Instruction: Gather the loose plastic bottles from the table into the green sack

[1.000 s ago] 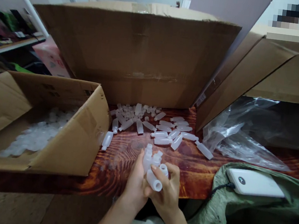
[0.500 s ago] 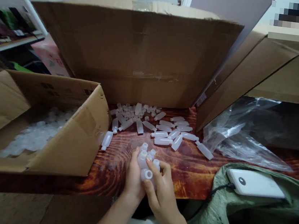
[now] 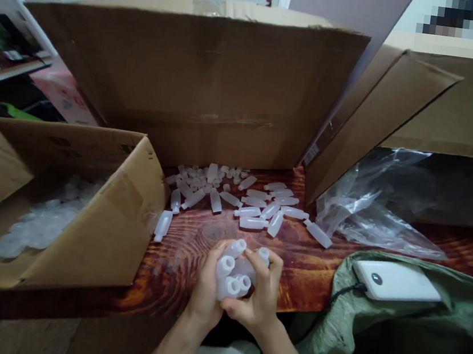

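Several translucent white plastic bottles [image 3: 227, 265] are bunched between my two hands, their uncapped necks pointing up and toward me. My left hand [image 3: 205, 282] cups the bunch from the left, fingers curled around it. On the other side my right hand [image 3: 264, 292] grips the bunch, thumb across the near bottles and fingers over the far ones. Both hands are just above the front edge of the wooden table [image 3: 186, 251]. Beyond them lie loose bottles [image 3: 254, 223] on their sides, and a heap of small white caps [image 3: 202, 175] is farther back.
An open cardboard box [image 3: 128, 215] with translucent pieces inside stands at left. A large carton [image 3: 205, 81] walls off the back. Clear plastic film [image 3: 378, 217] spills from a carton at right, near a white power bank [image 3: 398, 282] on green fabric [image 3: 339, 322].
The bottles in my hands have been shifted about, and more necks now tilt toward me. My right fingers have spread around the bunch's right side. The whole view has turned slightly.
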The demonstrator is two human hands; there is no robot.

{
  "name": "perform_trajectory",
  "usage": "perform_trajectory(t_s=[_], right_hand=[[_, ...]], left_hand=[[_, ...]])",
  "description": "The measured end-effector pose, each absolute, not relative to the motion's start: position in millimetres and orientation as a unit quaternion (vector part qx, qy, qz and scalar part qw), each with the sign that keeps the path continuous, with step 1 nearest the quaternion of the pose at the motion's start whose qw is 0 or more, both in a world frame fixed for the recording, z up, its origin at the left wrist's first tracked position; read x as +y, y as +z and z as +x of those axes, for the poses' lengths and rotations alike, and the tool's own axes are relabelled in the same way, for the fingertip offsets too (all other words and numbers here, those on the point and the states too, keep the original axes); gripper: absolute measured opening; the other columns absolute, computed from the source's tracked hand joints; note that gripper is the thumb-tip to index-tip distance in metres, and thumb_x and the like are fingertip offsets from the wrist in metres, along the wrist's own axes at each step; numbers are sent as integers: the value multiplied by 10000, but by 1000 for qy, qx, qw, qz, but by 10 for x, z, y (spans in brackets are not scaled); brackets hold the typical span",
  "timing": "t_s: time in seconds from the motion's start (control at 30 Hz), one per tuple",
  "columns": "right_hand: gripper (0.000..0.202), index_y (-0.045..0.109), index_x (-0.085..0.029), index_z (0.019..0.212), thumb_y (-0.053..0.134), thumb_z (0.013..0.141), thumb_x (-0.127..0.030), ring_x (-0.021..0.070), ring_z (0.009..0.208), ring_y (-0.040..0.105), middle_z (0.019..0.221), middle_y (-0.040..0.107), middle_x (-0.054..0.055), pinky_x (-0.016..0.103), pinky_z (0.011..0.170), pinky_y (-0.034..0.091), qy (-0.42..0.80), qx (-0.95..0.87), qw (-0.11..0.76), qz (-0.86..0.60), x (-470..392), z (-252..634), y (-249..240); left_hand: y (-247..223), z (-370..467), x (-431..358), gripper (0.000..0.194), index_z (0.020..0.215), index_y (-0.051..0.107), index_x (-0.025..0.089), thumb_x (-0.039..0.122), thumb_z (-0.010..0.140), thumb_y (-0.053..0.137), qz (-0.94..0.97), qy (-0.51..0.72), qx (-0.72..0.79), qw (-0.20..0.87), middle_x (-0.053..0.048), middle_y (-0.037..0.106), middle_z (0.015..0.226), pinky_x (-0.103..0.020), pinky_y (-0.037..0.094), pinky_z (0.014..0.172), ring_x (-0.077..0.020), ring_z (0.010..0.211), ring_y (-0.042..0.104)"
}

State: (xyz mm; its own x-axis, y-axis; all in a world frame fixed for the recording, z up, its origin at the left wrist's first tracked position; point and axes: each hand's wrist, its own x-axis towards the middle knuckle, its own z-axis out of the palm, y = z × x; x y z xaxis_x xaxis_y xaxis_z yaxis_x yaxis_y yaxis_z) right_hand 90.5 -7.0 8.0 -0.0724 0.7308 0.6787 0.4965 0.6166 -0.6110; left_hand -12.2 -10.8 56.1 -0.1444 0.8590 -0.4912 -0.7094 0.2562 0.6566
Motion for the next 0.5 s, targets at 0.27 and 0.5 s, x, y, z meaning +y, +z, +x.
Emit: perform_trajectory(t_s=[0.27,0.5], right_hand=[[418,459,-225,1281,447,942,-469,257,995,477,1096,427,113,429,769,499,59,-694,548,-464,-109,818,112],[442,435,-221,1371,463,953,-361,246,1036,510,1142,460,127,404,804,526,87,-716,525,-452,-232,924,278]], left_hand=[[584,-37,-87,350,871,621,154,481,745,608,16,656,440,613,-33,651,708,-267,507,596,-181,637,626],[531,-57,33,255,795,550,169,411,846,488,-70,628,420,651,-2,583,587,-231,457,467,-130,463,544]])
